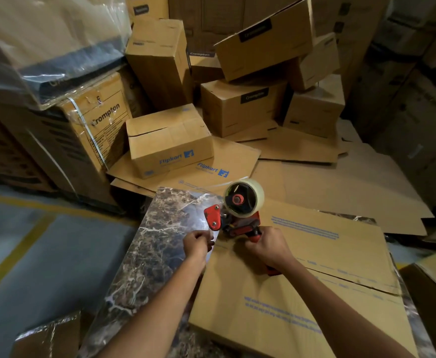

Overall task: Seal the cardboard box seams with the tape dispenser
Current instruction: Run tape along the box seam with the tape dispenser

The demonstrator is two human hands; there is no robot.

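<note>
On the head camera I have both hands low in the middle of the picture, working at the left edge of the box [302, 293]. The box lies flat-topped on a marbled worktop [160, 241], its upper face printed with blue lines of text too blurred for me to read. A seam [341, 276] between its two flaps runs from the hands off toward the right edge, where the flaps gape slightly.

The right hand [266, 245] has its fingers wrapped tight round the handle of the red dispenser [237, 223]; the handle's end pokes out below the wrist. The dispenser sits at the left end of the seam, nose pointing left, with the pale roll [248, 200] standing above it.

The left hand [199, 242] is just beside the dispenser's nose, at the box's left edge. Its fingers are curled together and pinch the free end of the clear tape [208, 228], which I can make out only as a glossy sheen stretched between the red nose plate and that hand. Whether the tape touches the cardboard I cannot tell.

Beyond the worktop, flat cardboard sheets [328, 182] lie on the floor, and a closed Flipkart carton [170, 143] rests on them. Behind it Crompton cartons [242, 109] are heaped, some tilted. At the upper left a stack is wrapped in clear plastic [56, 47]. The floor [44, 254] at left is grey with yellow lines.
</note>
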